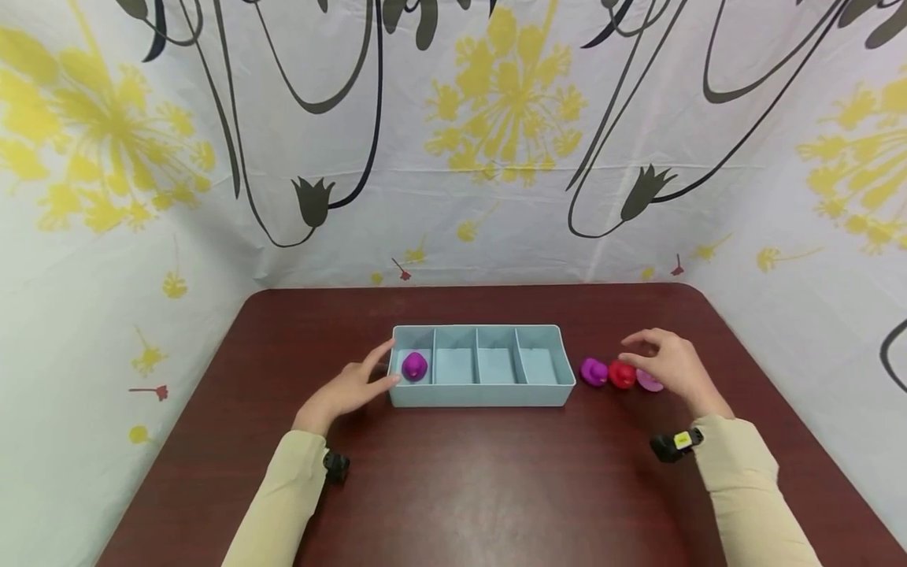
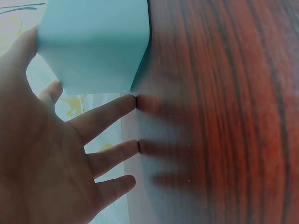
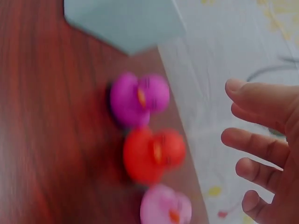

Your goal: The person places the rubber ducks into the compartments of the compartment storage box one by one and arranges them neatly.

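Observation:
A pale blue tray with several compartments in a row stands on the table. A purple toy duck sits in its leftmost compartment. My left hand is at the tray's left end, thumb and a fingertip touching its edge, other fingers spread in the left wrist view. Right of the tray, a purple duck, a red duck and a pink duck stand in a row. Over the red and pink ducks hovers my right hand, fingers loosely bent, holding nothing; it partly hides the pink duck in the head view.
The dark reddish wood table has rounded far corners. Behind and beside it hangs a white cloth with yellow and grey flower prints. A small black camera sits on each wrist.

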A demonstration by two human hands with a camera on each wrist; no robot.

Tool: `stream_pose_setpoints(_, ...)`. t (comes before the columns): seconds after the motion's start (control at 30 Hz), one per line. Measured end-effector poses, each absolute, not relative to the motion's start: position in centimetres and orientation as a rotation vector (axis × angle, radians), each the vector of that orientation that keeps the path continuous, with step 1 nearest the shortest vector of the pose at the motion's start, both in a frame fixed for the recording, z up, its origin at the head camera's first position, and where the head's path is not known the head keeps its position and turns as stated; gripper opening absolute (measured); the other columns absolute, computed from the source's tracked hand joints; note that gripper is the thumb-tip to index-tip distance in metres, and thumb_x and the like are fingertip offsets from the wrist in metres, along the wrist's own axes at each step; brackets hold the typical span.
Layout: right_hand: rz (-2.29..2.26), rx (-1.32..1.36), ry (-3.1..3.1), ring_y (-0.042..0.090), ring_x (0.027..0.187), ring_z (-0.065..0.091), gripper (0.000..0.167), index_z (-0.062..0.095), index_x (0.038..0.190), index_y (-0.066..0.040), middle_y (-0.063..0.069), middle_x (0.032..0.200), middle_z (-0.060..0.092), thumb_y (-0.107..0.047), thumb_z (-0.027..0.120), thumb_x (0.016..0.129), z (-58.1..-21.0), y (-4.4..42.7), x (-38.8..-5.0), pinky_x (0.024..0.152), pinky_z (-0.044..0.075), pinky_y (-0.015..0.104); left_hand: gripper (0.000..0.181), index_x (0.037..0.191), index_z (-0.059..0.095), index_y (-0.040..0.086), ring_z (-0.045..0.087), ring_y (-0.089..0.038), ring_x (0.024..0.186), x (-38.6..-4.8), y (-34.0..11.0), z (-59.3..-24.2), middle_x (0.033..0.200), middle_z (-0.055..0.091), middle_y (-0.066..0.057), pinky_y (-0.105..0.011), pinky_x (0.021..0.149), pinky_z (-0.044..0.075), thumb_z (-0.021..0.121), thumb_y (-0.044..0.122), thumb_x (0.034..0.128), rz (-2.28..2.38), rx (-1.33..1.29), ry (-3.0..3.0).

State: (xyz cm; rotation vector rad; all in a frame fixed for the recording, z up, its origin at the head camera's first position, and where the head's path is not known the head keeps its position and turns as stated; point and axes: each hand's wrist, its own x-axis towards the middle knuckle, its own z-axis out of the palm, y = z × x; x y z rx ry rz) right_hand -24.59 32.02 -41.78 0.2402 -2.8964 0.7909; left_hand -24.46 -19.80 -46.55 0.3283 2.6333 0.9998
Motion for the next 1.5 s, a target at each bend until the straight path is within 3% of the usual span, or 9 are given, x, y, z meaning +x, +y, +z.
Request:
stream_pose_setpoints(0.2,0.721,0.221,-2.909,0.026,0.086,0.054,0.036,0.07,0.107,-0.008,0.017,0.106,0.065,-0.034,0.075,0.082,-42.7,35.5,-23.6,0.068,0.044,0.033,0.077,0.151,0.009,0.043,0.03,-0.04,0.138,-24.3,-19.8,-46.1,0.15,0.036,-0.011,-0.065,0.104,0.031,0.051,0.063,0.0888,0.994,0.322,2.636)
stream_pose_setpoints(0.5,0.754,0.263,-3.003,0.036,0.1,0.056,0.052,0.062,0.121,-0.003,0.024,0.112,0.062,-0.032,0.076,0.081,-43.8,38.2,-23.4,0.077,0.047,0.039,0.078,0.152,0.01,0.042,0.031,-0.039,0.138,-24.3,-19.8,-46.0,0.15,0.037,-0.012,-0.063,0.105,0.031,0.051,0.062,0.0891,1.005,0.333,2.628)
stream_pose_setpoints(0.8,0.789,0.318,-2.996,0.03,0.097,0.056,0.052,0.062,0.122,-0.003,0.021,0.11,0.064,-0.03,0.077,0.08,-45.3,39.3,-23.9,0.072,0.044,0.019,0.077,0.151,0.009,0.043,0.031,-0.038,0.138,-24.4,-19.9,-46.2,0.15,0.037,-0.012,-0.063,0.105,0.031,0.052,0.061,0.0893,1.015,0.335,2.63)
stream_pose_setpoints(1.0,0.795,0.312,-2.976,0.024,0.093,0.056,0.045,0.066,0.117,-0.005,0.02,0.107,0.065,-0.028,0.078,0.079,-46.0,39.3,-24.2,0.072,0.044,0.022,0.078,0.151,0.009,0.043,0.031,-0.039,0.139,-24.2,-19.9,-46.2,0.15,0.036,-0.012,-0.064,0.105,0.031,0.051,0.062,0.0888,1.022,0.328,2.626)
stream_pose_setpoints(1.5,0.791,0.198,-2.957,0.03,0.09,0.054,0.042,0.065,0.115,-0.004,0.022,0.104,0.065,-0.031,0.074,0.084,-47.7,38.7,-24.3,0.075,0.044,0.038,0.076,0.152,0.009,0.043,0.03,-0.038,0.139,-24.3,-19.8,-46.4,0.15,0.038,-0.011,-0.063,0.106,0.03,0.051,0.06,0.0902,1.015,0.325,2.625)
